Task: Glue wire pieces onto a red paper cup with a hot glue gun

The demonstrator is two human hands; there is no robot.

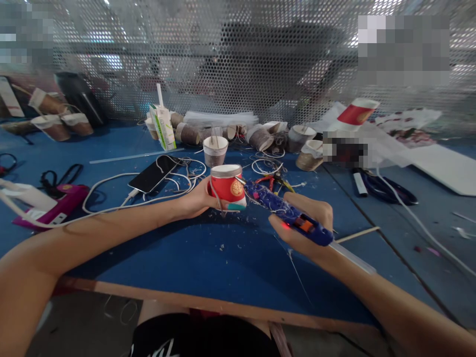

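My left hand (199,199) is closed around a red paper cup (220,187) with a gold emblem, a greyish band under its rim and a cord-like strand down its side. My right hand (303,218) grips a blue hot glue gun (277,204), its nozzle at the cup's upper right side; whether it touches, I cannot tell. A clear glue stick (353,258) sticks out of the gun's back end, and a red light glows by my fingers. Behind the cup stands a white and grey paper cup (215,151). Pliers (275,182) lie behind the gun.
A phone (154,173) with a white cable lies left, near a purple power strip (55,206). Several brown-wrapped cups (189,134) and a drink carton (162,128) line the back by a perforated metal screen (193,64). A wooden stick (359,234) lies right.
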